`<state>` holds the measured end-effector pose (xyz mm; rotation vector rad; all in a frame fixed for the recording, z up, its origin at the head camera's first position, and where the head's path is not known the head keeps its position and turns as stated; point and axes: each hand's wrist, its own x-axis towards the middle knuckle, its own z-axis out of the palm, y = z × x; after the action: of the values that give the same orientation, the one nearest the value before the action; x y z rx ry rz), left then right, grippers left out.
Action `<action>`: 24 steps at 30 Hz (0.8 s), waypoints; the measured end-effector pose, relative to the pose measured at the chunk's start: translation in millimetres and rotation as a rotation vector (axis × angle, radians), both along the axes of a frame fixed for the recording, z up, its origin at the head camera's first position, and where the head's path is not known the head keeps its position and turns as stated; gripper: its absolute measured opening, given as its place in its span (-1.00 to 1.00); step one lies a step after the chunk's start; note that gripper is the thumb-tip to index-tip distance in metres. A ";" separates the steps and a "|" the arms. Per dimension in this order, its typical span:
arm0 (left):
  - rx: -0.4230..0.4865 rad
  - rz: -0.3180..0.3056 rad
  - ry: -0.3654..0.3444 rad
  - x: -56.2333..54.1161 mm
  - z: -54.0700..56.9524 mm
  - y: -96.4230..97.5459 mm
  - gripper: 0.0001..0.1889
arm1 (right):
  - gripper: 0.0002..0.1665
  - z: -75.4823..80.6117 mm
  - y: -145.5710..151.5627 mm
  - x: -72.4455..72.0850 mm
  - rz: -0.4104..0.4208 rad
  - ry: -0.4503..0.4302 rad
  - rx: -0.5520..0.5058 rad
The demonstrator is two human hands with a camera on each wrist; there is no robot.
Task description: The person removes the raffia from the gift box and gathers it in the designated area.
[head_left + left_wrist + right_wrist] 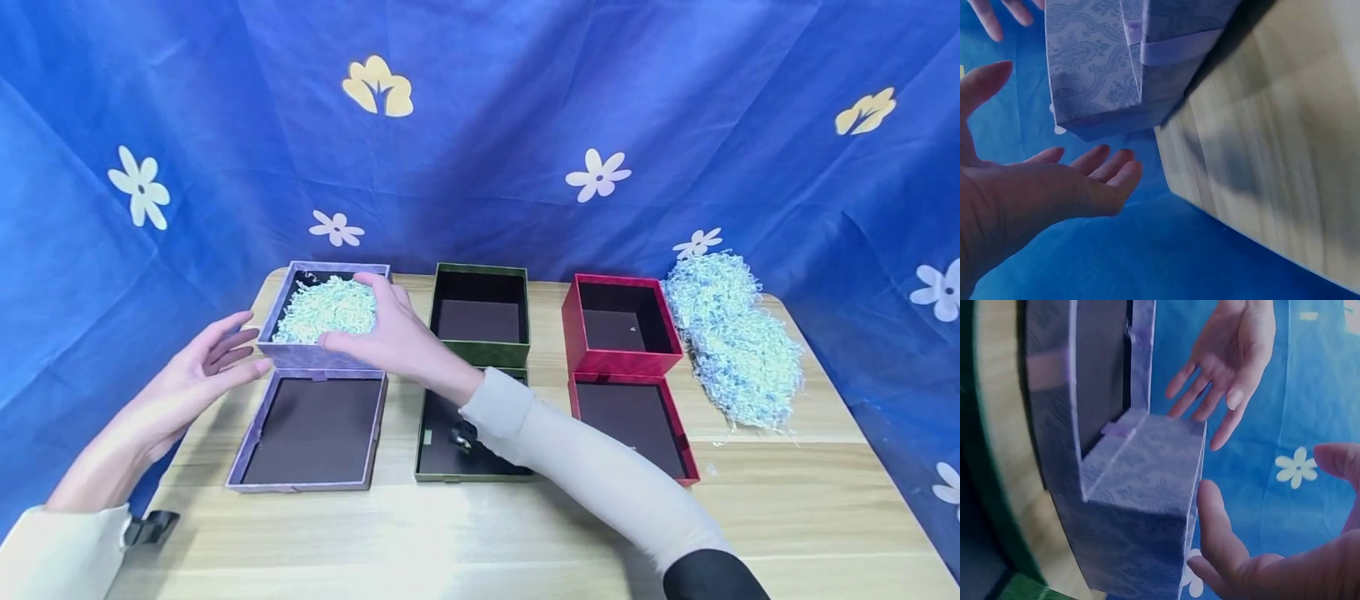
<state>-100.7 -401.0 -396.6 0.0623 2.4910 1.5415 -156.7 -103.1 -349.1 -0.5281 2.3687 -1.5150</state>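
A lavender patterned box at the left holds a heap of pale blue-green shredded paper. Over its right side hovers my right hand, thumb and fingers spread apart with nothing visible between them. My left hand is at the box's left side, palm facing it, fingers loosely extended and holding nothing. In the left wrist view a gap shows between that hand and the box wall. The right wrist view shows the right thumb and fingers near the box's rim; the paper is out of sight there.
A lavender lid lies in front of its box. Beside it stand a green box with a green lid, partly under the right forearm, and a red box with a red lid. More shredded paper lies at the right.
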 end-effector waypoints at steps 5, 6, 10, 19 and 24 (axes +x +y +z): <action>0.117 -0.003 -0.092 -19.6 0.7 2.8 -0.11 | 0.13 5.6 -17.2 -19.4 -0.001 -0.126 -0.056; 0.170 0.004 -0.102 -23.2 -1.1 2.6 -0.13 | 0.12 6.4 -21.4 -22.7 -0.008 -0.145 -0.050; 0.451 0.015 -0.132 -33.0 -10.3 0.4 -0.32 | 0.08 8.4 -38.0 -32.9 -0.029 -0.206 0.013; 0.773 0.048 -0.234 -40.5 -14.9 -2.8 -0.46 | 0.09 3.7 -67.2 -51.4 -0.024 -0.139 0.305; 0.754 0.025 -0.268 -40.3 -14.0 -8.5 -0.45 | 0.16 -4.0 -87.2 -54.0 -0.015 -0.095 0.491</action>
<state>-141.0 -409.5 -410.6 -0.0574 1.6080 2.2330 -210.8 -190.3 -353.0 -0.3121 2.5419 -0.8826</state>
